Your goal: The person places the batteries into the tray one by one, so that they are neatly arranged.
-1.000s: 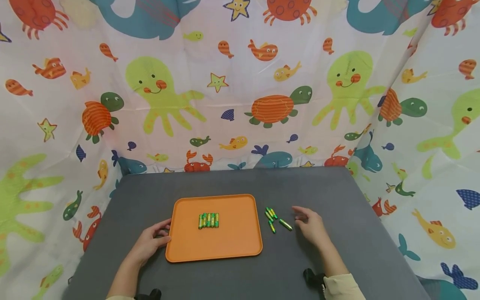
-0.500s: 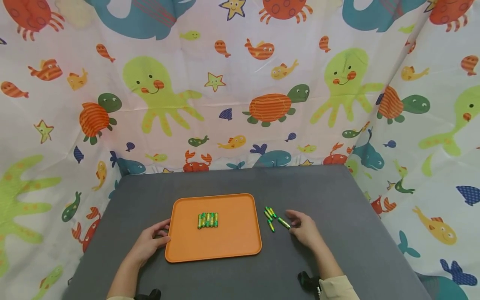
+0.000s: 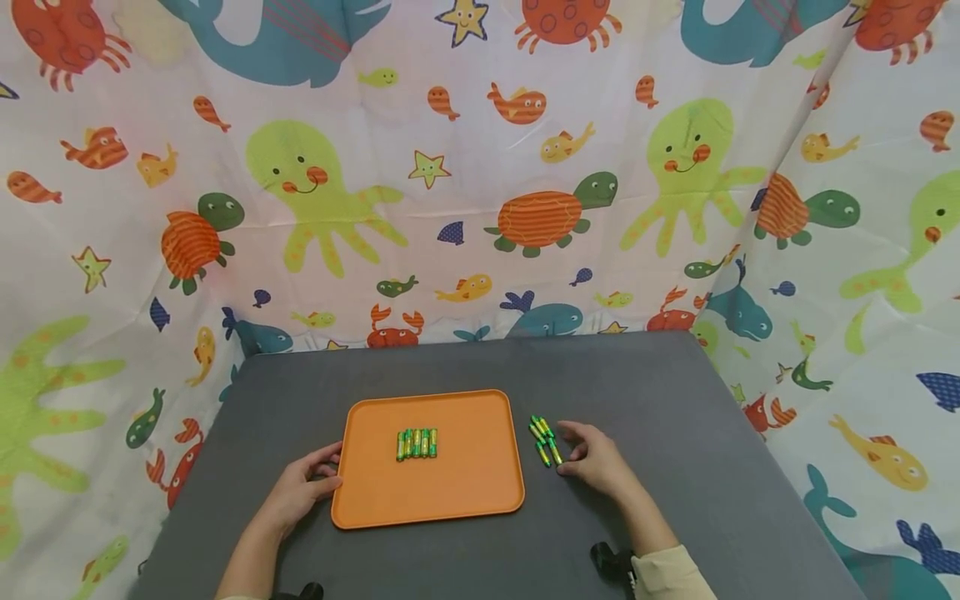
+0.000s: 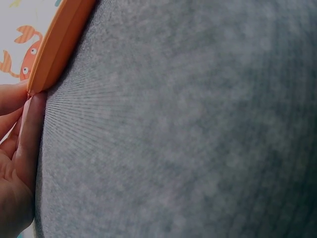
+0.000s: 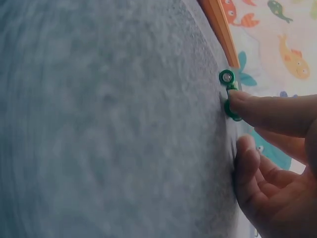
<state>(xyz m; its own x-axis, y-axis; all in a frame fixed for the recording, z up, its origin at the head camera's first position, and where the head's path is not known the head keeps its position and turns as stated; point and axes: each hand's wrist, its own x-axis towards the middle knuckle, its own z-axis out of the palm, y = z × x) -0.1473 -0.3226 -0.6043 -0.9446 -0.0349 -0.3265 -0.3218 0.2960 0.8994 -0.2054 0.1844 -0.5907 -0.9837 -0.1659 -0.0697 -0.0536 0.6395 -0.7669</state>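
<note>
Several green and yellow batteries (image 3: 417,443) lie side by side in a row on the orange tray (image 3: 465,483). My left hand (image 3: 303,483) rests against the tray's left edge, with thumb and fingertips touching the rim. To the right of the tray, several more batteries (image 3: 538,428) lie close together on the table. My right hand (image 3: 596,458) is beside this group. Its thumb touches the near end of one battery (image 3: 554,451). In the right wrist view the thumb (image 5: 277,111) covers part of the batteries, whose round green ends (image 5: 227,77) show beyond it.
The tray lies on a dark grey table (image 3: 420,558). A white curtain (image 3: 465,250) with printed sea animals stands along the table's back and both sides. A black strap piece (image 3: 611,562) sits at my right wrist.
My right hand has moved left to the loose batteries. The one nearest it has turned and shifted left, and lies against the others. My left hand and the tray have stayed put.
</note>
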